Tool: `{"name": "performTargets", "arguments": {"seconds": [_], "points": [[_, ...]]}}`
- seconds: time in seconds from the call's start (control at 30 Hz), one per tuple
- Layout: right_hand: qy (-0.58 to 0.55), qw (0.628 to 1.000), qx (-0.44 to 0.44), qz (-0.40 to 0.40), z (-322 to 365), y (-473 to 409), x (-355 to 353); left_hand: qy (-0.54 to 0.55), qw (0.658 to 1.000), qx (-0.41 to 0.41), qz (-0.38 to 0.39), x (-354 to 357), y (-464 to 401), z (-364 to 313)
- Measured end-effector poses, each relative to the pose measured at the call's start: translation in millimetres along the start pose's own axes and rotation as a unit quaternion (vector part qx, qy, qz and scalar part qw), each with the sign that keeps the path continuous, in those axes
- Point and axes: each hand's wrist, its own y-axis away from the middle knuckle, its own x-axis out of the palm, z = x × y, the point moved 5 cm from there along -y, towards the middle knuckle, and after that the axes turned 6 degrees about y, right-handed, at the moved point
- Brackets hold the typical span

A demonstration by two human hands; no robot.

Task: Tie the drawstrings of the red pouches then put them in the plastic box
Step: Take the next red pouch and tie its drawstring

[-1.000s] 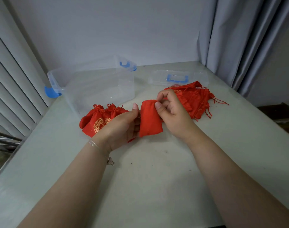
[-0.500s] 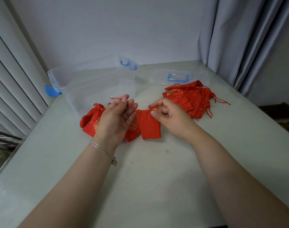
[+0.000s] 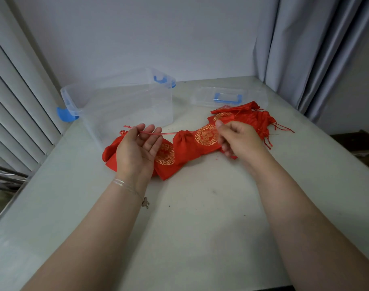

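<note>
Pale grey-white tabletop point(image 3: 200, 227), scuffed and speckled, set against a plain white wall. White slatted blinds point(image 3: 15, 101) left of the clear plastic box with blue latches point(image 3: 120, 101); the box's clear lid with blue handle point(image 3: 227, 97) right of it; grey curtains point(image 3: 305, 49) further right. In front of the box: tied red pouches with gold emblems point(image 3: 164, 158). Left hand point(image 3: 137, 148) just before the box, palm up, pinching a thin red drawstring point(image 3: 156, 133) between thumb and fingertips. Drawstring stretched taut rightward to the gathered mouth of a red satin pouch with a gold round emblem point(image 3: 198, 139), gripped at its other side by the curled right hand point(image 3: 238, 139). Heap of untied red pouches point(image 3: 252, 118) behind that hand, below the lid. Compared with half a second earlier: hands further apart, string pulled longer, pouch mouth cinched, emblem turned up.
</note>
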Motion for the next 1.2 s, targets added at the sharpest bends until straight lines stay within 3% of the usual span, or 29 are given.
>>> {"name": "performTargets", "arguments": {"seconds": [0.07, 0.13, 0.23, 0.3, 0.37, 0.43, 0.6, 0.7, 0.77, 0.87, 0.93, 1.2], "points": [[-0.174, 0.985, 0.015, -0.003, 3.7, 0.9, 2.7, -0.003, 1.000, 0.000, -0.008, -0.9, 0.4, 1.5], [-0.347, 0.938, 0.006, 0.021, 9.7, 3.8, 8.5, -0.008, 1.000, -0.009, -0.019, -0.9, 0.7, 4.6], [-0.489, 0.871, 0.013, 0.044, 12.4, 6.5, 13.8, -0.026, 0.999, -0.012, -0.026, -0.4, 1.2, 7.0], [-0.442, 0.897, -0.018, 0.021, 13.2, 5.7, 11.5, -0.060, 0.998, 0.017, -0.010, 2.8, 3.1, 3.7], [-0.299, 0.950, -0.095, -0.001, 16.9, 6.7, 7.2, -0.104, 0.991, 0.078, 0.039, 11.4, 7.7, -2.1], [-0.144, 0.979, -0.146, 0.016, 22.5, 10.7, 10.0, -0.144, 0.974, 0.140, 0.102, 21.4, 15.6, -7.8], [0.059, 0.971, -0.171, 0.156, 22.0, 25.1, 38.7, -0.222, 0.933, 0.203, 0.199, 35.1, 34.2, -7.3], [0.014, 0.973, -0.145, 0.179, 21.2, 27.6, 45.4, -0.278, 0.916, 0.175, 0.229, 40.1, 38.6, 4.6], [-0.055, 0.975, -0.117, 0.179, 22.7, 26.8, 43.0, -0.329, 0.901, 0.113, 0.260, 40.7, 39.9, 18.0], [-0.125, 0.976, -0.078, 0.159, 23.7, 25.9, 37.7, -0.372, 0.878, 0.029, 0.299, 36.8, 41.6, 34.2], [-0.177, 0.971, -0.067, 0.146, 22.5, 23.4, 34.3, -0.384, 0.873, 0.017, 0.299, 35.3, 40.5, 35.6], [-0.278, 0.942, -0.007, 0.187, 20.4, 21.9, 32.5, -0.297, 0.891, -0.116, 0.324, 35.5, 44.4, 39.2]]}}
